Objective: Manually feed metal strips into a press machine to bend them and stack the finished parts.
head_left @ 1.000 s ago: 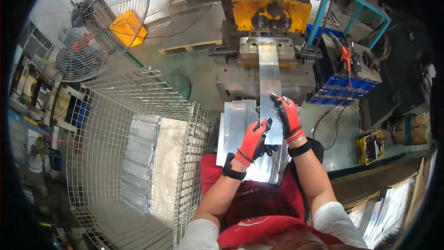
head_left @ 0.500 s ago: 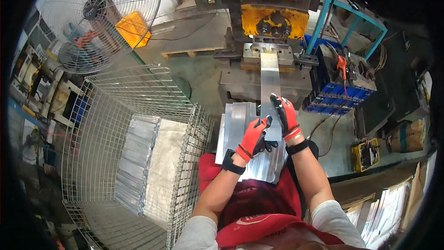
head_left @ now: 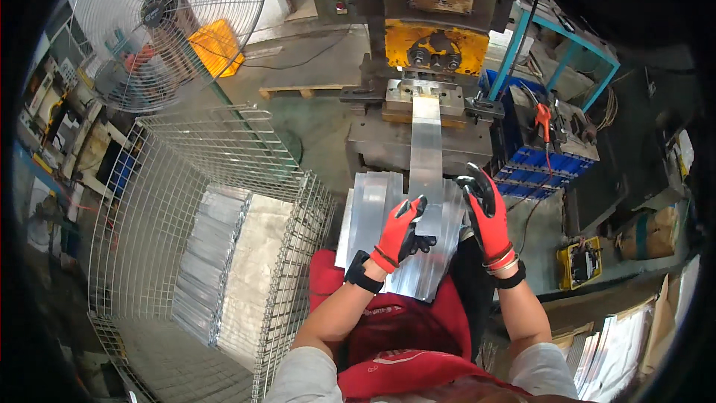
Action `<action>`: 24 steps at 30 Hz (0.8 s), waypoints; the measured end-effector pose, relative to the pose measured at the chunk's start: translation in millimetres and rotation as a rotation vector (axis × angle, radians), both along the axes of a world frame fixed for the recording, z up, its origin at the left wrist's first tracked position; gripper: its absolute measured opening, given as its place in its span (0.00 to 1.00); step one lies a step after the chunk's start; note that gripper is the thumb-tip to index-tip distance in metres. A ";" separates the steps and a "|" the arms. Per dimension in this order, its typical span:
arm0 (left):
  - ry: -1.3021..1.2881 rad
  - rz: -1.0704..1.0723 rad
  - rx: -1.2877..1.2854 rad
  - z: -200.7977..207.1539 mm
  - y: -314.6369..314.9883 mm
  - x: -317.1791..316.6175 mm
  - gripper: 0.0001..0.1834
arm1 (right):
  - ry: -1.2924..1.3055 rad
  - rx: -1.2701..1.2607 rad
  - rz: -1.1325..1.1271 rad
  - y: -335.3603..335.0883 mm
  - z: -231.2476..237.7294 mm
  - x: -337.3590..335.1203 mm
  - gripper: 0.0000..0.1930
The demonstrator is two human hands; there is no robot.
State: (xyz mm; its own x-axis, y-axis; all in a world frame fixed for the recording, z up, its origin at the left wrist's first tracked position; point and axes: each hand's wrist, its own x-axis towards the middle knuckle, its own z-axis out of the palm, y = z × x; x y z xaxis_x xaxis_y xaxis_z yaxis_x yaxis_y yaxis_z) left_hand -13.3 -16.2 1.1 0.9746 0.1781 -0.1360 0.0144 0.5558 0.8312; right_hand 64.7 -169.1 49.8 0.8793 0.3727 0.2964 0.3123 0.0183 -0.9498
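Note:
A long flat metal strip point(head_left: 426, 153) runs from the die block point(head_left: 400, 95) of the press toward me. My left hand point(head_left: 401, 234), in a red glove with black fingertips, is closed on the strip's near end, its thumb above and its fingers at the lower edge. To the right of the strip, my right hand point(head_left: 486, 213), gloved alike, is raised with thumb and fingers apart and nothing in it. Beneath the strip and my left hand lies a stack of shiny metal strips point(head_left: 375, 207) over my lap.
On the left stands a wire mesh cage point(head_left: 300, 239) holding bundled metal strips point(head_left: 212, 246) and a pale sheet point(head_left: 257, 276). A large fan point(head_left: 160, 11) is behind it. Blue crates point(head_left: 533, 172) with tools on top stand right of the press point(head_left: 440, 37); a yellow basket point(head_left: 579, 263) sits further right.
My right hand has let go of the strip and moved right, its fingers opening. My left hand stays at the near end of the strip. The whole view has shifted slightly.

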 end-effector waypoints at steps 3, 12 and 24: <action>-0.198 -0.042 0.241 -5.5 4.4 -8.5 0.20 | -0.166 -0.074 -0.022 -3.9 -0.3 -5.5 0.21; -0.025 -0.225 0.746 -7.4 11.4 -70.7 0.19 | -0.811 -0.481 -0.116 -1.3 33.0 -20.6 0.28; -0.202 0.287 1.413 63.6 79.0 -92.9 0.23 | -0.662 -0.829 0.546 1.1 19.2 -16.2 0.13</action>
